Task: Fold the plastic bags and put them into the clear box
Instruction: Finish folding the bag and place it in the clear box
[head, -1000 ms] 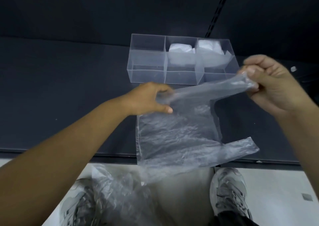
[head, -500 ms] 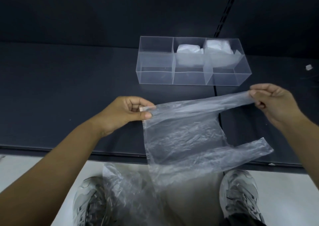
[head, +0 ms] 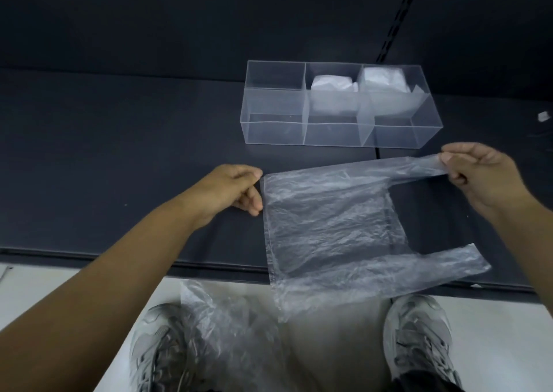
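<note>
Thin see-through plastic carrier bag pulled flat between my hands, its long axis running left to right over the dark matte tabletop.

The bag's near edge and free lower handle hang past the table's front edge, toward me. Just beyond the bag, with nothing between, stands the clear three-compartment plastic box. White folded bags sit in its middle and right compartments, and I can see none in the left one, which lies nearer my left hand. A crumpled heap of loose clear bags waits by my grey shoes. My left hand pinches the bag's closed-end corner; my right hand pinches the upper handle's tip.
</note>
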A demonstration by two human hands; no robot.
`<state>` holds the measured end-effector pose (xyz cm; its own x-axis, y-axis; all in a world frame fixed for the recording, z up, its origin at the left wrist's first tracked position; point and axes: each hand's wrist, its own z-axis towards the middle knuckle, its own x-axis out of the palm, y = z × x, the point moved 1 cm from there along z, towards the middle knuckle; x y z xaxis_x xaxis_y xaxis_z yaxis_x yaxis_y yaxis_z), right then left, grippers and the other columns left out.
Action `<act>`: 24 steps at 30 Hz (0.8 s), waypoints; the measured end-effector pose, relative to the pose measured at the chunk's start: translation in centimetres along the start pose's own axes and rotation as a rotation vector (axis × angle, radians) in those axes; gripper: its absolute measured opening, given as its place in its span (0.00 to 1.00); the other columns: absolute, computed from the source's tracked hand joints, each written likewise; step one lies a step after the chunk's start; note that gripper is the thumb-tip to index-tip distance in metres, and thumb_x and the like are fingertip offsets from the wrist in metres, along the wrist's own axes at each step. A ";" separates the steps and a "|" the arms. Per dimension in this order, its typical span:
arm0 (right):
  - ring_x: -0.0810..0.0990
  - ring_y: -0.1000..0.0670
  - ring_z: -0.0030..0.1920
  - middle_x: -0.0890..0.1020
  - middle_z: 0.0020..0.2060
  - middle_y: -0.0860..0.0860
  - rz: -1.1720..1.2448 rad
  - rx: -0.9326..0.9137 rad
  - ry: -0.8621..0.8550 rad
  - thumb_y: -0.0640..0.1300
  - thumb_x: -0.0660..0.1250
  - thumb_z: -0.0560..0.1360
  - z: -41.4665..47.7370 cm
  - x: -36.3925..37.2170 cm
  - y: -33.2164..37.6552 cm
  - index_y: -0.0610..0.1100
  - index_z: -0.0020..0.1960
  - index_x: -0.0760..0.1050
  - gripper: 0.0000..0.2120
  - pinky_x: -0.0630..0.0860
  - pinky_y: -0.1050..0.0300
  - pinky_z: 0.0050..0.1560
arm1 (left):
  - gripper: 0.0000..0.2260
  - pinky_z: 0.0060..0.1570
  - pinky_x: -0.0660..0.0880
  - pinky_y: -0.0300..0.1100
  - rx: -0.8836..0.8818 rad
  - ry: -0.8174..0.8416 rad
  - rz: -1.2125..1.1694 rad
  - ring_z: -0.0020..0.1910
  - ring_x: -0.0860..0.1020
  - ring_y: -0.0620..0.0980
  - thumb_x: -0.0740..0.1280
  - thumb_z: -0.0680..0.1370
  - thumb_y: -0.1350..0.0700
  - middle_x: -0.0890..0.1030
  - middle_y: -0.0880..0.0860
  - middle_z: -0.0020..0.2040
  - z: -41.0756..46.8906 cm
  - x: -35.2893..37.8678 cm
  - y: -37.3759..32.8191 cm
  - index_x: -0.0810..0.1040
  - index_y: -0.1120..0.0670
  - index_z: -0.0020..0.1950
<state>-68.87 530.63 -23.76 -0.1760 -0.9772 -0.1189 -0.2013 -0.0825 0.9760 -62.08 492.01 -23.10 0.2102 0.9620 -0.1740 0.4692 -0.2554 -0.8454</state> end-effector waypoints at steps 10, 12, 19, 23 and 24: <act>0.71 0.61 0.23 0.78 0.22 0.58 -0.242 -0.047 -0.044 0.33 0.68 0.74 1.2 0.8 -1.8 0.47 0.41 0.77 0.10 0.70 0.72 0.28 | 0.06 0.55 0.68 0.51 0.445 -0.692 0.863 0.52 0.72 0.55 0.69 0.76 0.53 0.76 0.54 0.51 0.7 2.4 3.3 0.79 0.54 0.49; 0.71 0.61 0.23 0.78 0.22 0.59 -0.286 -0.079 -0.044 0.33 0.67 0.74 1.3 0.9 -2.0 0.47 0.41 0.77 0.10 0.70 0.73 0.29 | 0.11 0.66 0.57 0.54 0.284 -0.742 0.820 0.63 0.66 0.56 0.66 0.77 0.48 0.71 0.54 0.61 1.0 2.5 4.5 0.75 0.53 0.54; 0.71 0.61 0.24 0.77 0.23 0.60 -0.393 -0.137 -0.069 0.34 0.67 0.75 1.8 0.6 -2.7 0.42 0.47 0.79 0.05 0.70 0.73 0.30 | 0.14 0.73 0.41 0.53 0.189 -0.714 0.666 0.76 0.51 0.51 0.62 0.78 0.44 0.61 0.52 0.74 2.1 1.9 4.9 0.69 0.52 0.57; 0.71 0.61 0.24 0.78 0.23 0.60 -0.427 -0.144 -0.068 0.34 0.66 0.75 2.0 0.5 -2.9 0.41 0.48 0.78 0.05 0.69 0.74 0.30 | 0.20 0.73 0.40 0.54 0.161 -0.695 0.727 0.77 0.49 0.52 0.64 0.75 0.39 0.58 0.52 0.76 2.3 1.9 5.1 0.67 0.52 0.58; 0.71 0.61 0.24 0.78 0.23 0.60 -0.430 -0.142 -0.067 0.34 0.66 0.75 2.0 0.5 -2.9 0.41 0.48 0.78 0.05 0.69 0.74 0.31 | 0.21 0.73 0.40 0.54 0.159 -0.692 0.726 0.77 0.49 0.52 0.65 0.75 0.39 0.58 0.52 0.76 2.3 1.9 5.1 0.67 0.52 0.58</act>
<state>-70.31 530.78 -26.97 -0.1683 -0.8336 -0.5262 -0.1367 -0.5089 0.8499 -61.31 492.75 -28.92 -0.1678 0.4364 -0.8840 0.2954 -0.8332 -0.4674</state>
